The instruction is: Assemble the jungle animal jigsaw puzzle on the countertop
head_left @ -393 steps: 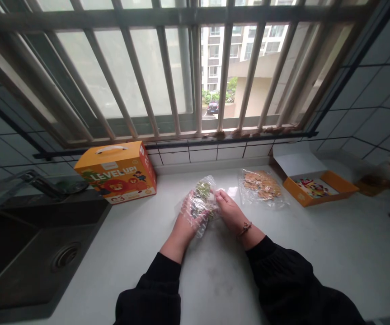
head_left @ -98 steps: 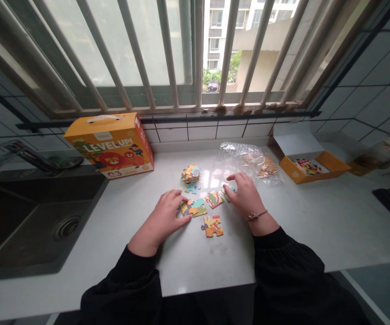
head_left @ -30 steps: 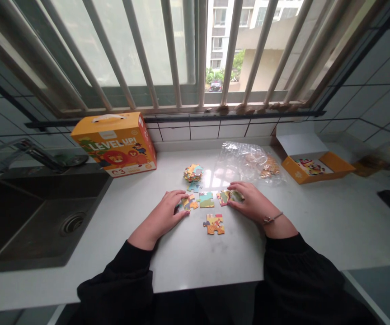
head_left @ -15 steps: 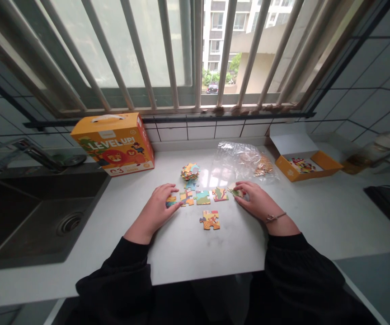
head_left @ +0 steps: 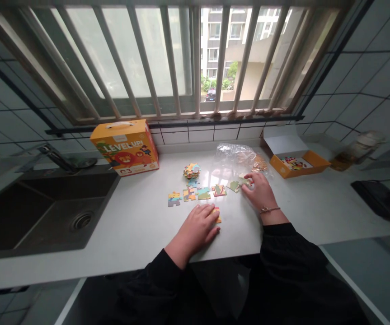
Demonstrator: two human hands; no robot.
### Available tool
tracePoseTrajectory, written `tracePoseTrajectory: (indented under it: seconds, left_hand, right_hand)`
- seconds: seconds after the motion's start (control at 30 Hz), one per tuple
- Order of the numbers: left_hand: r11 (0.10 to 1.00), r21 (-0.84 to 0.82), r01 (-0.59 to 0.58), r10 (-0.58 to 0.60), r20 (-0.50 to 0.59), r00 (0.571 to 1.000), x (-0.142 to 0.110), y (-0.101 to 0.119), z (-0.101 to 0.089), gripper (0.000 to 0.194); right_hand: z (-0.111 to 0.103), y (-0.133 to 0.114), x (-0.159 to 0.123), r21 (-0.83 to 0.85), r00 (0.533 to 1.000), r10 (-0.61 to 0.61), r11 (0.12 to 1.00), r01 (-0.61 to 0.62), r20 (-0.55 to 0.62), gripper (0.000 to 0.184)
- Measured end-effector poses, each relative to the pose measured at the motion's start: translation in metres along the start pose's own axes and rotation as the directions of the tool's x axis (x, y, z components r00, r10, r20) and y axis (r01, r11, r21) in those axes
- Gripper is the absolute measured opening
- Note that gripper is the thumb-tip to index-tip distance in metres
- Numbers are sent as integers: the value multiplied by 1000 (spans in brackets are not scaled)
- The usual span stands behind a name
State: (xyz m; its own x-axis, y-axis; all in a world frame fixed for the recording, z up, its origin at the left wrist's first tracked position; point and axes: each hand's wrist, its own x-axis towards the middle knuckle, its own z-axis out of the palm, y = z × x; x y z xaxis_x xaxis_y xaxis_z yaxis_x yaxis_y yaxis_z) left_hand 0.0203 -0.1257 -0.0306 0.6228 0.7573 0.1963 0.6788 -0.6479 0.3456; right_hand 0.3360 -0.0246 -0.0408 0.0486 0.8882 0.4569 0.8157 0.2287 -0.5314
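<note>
My left hand (head_left: 198, 227) lies palm down, fingers stretched out over an orange puzzle piece (head_left: 218, 216), most of which it hides. My right hand (head_left: 258, 192) has its thumb and fingers closed around a pale green puzzle piece (head_left: 244, 178) at the right end of a loose row. Beside that piece lies a green one (head_left: 233, 186). Further left the row runs through a red-patterned piece (head_left: 219, 190), a blue-green piece (head_left: 204, 193), an orange piece (head_left: 189, 194) and a yellow-and-grey piece (head_left: 174, 199). Behind them a stack of puzzle pieces (head_left: 191, 170) stands.
An orange puzzle box (head_left: 127, 149) stands at back left, near the dark sink (head_left: 101, 210). Toward back right are a clear plastic bag (head_left: 230, 154) with pieces and an open orange box (head_left: 299, 167). A black device (head_left: 378, 201) lies at far right.
My left hand has left the row's left end and come right and nearer, over the orange piece. The right hand has shifted slightly right; two green pieces now show by it.
</note>
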Motion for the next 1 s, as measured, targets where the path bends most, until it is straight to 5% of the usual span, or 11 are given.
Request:
tracePoseTrajectory:
  seconds: [0.13,0.23,0.37,0.53,0.77,1.0]
  left_hand:
    - [1000,11,12,-11,-60,998,-31,8,4,41]
    - [999,6,54,-53,-114,992,-57,-2,-6,39]
    - [981,42,190,-177,-204,963,-91,-35,-26,37]
    - [909,118,401,-347,-320,882,-123,-89,-49,41]
    - [832,144,535,-452,-384,806,-101,-128,-64,46]
    - [854,105,510,-389,-524,758,-84,-89,-41,39]
  right_hand:
    - [-1,11,-9,-192,986,143,973,-126,80,23]
    - [4,4,-16,-207,989,78,977,-50,128,29]
    - [14,-18,-24,-186,968,-99,972,143,230,38]
    - [22,-38,-30,-274,964,-108,946,176,244,37]
    - [27,-61,-24,-250,973,-144,950,187,181,37]
    - [57,-137,35,-118,902,-227,951,287,368,71]
